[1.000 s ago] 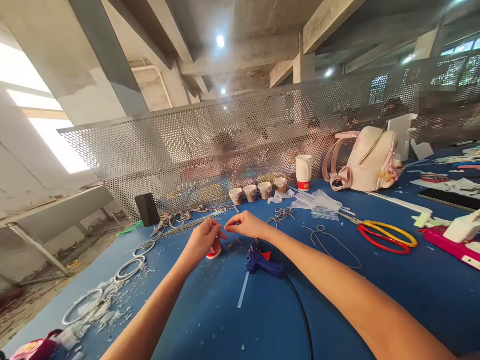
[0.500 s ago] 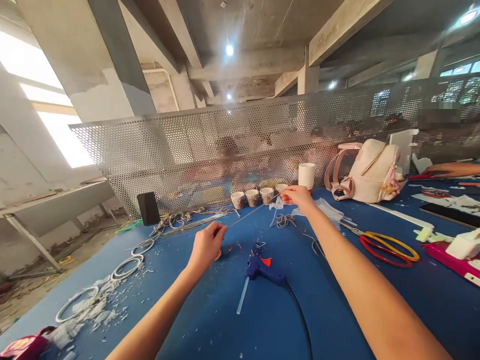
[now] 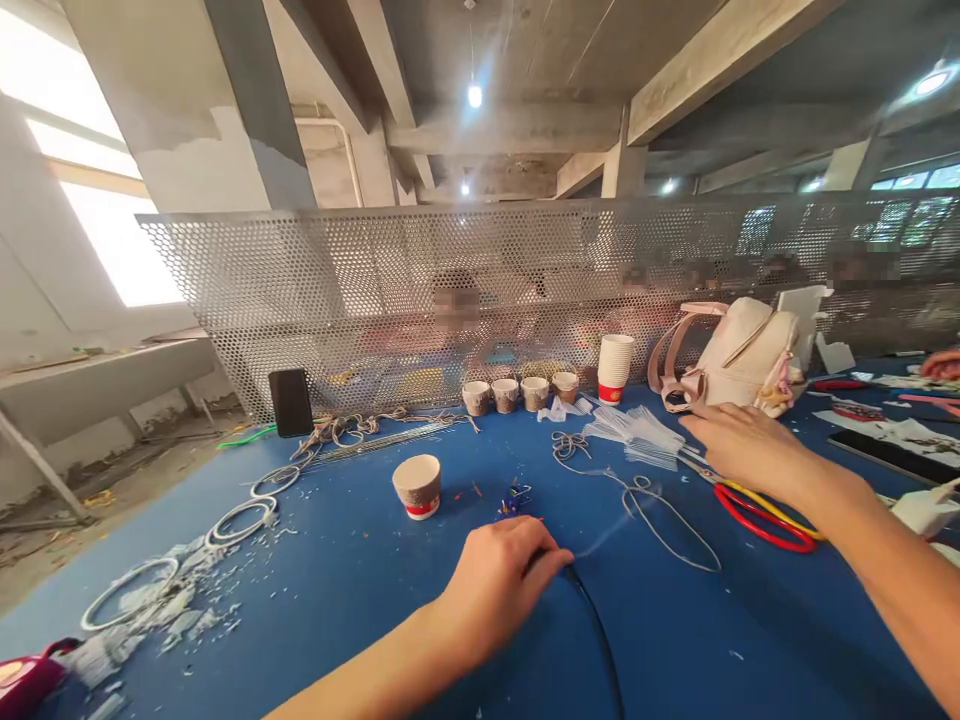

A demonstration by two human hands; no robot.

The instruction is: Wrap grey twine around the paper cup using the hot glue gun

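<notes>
My left hand [image 3: 506, 580] is closed low over the blue glue gun [image 3: 514, 500], covering most of it; a thin blurred strand of the grey string [image 3: 679, 545] runs to its fingertips. Whether the hand also touches the gun is hidden. My right hand [image 3: 750, 450] hovers over the scissors [image 3: 765, 525] with red and yellow handles, its fingers stretched out to the left and apparently holding nothing. A paper cup [image 3: 418, 487], wrapped in brown around its side above a red band, stands upright left of the glue gun.
Several wrapped small cups [image 3: 505, 396] line the mesh screen [image 3: 390, 300], beside a stack of paper cups [image 3: 615, 368]. White glue sticks [image 3: 637, 438] lie before the backpack [image 3: 739, 350]. Cord coils [image 3: 240, 522] and scraps cover the left side. Another person's hand [image 3: 941, 365] shows far right.
My left hand has moved right and down to the glue gun, uncovering the cup. My right hand has left the row of cups and moved right over the scissors. The string now lies slack.
</notes>
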